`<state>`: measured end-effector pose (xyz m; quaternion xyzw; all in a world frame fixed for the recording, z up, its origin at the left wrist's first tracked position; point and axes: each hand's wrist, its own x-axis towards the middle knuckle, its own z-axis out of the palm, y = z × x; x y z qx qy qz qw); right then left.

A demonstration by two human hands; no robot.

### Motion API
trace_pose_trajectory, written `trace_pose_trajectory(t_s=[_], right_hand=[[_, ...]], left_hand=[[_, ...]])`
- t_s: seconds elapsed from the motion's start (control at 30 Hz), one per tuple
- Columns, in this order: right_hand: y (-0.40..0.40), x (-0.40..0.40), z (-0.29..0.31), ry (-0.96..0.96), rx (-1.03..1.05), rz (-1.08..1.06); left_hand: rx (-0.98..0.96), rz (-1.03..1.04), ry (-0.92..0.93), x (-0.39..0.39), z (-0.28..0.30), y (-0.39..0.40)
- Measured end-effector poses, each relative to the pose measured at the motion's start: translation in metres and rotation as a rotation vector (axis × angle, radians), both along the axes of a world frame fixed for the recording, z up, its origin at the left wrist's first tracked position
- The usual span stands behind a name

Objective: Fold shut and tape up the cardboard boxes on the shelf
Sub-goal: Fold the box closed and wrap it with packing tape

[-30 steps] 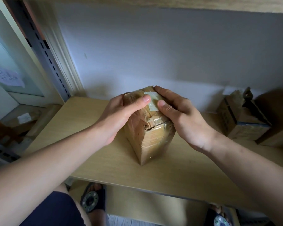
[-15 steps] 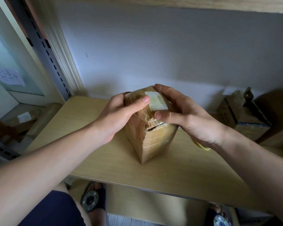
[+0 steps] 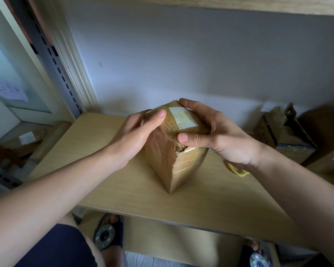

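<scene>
A small brown cardboard box (image 3: 170, 162), wrapped in glossy tape and bearing a white label (image 3: 182, 118) on top, stands on the wooden shelf (image 3: 108, 182) with one corner toward me. My left hand (image 3: 135, 135) holds its left side, thumb laid across the top edge. My right hand (image 3: 216, 133) grips the top from the right, fingers over the far edge and thumb pressing the front by a torn gap in the flap. A yellow tape roll (image 3: 237, 170) peeks out under my right wrist.
More cardboard boxes (image 3: 285, 139) stand at the shelf's right end against the grey wall. A slotted metal upright (image 3: 52, 60) rises at the left. Below the shelf's front edge are my sandalled feet (image 3: 108, 234).
My right thumb slid down from the white label to the front of the box, and the fingers wrapped farther over the top. The left hand stayed in place.
</scene>
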<state>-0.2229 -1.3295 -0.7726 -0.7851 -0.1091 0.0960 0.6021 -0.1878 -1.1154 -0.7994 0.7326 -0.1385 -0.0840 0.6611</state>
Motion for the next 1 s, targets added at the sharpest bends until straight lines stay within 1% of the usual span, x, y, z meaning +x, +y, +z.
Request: trace_pose_trajectory(t_s=[0.17, 0.3, 0.4, 0.57, 0.73, 0.83, 0.9, 1.0], right_hand=[[0.003, -0.002, -0.002, -0.063, -0.055, -0.055], [0.010, -0.008, -0.001, -0.099, -0.212, -0.118], [0.016, -0.010, -0.001, -0.104, -0.301, -0.181], [0.008, -0.009, 0.013, -0.081, -0.334, -0.147], [0.009, -0.015, 0.020, -0.141, -0.453, -0.154], [0.015, -0.021, 0.023, -0.212, -0.575, -0.149], [0.021, -0.025, 0.024, -0.267, -0.683, -0.167], [0.031, -0.030, 0.021, -0.284, -0.789, -0.227]], left_hand=[[-0.062, -0.033, 0.062, 0.003, -0.001, 0.005], [-0.052, 0.012, 0.066, 0.004, 0.001, 0.000], [-0.042, 0.015, 0.038, 0.004, 0.002, -0.004], [0.072, 0.016, -0.103, 0.001, 0.002, -0.002], [0.059, -0.007, -0.116, 0.002, 0.001, 0.002], [0.099, -0.034, -0.126, 0.003, 0.000, 0.002], [0.092, -0.051, -0.109, 0.007, -0.005, 0.004], [0.057, -0.092, -0.102, 0.009, -0.008, 0.002]])
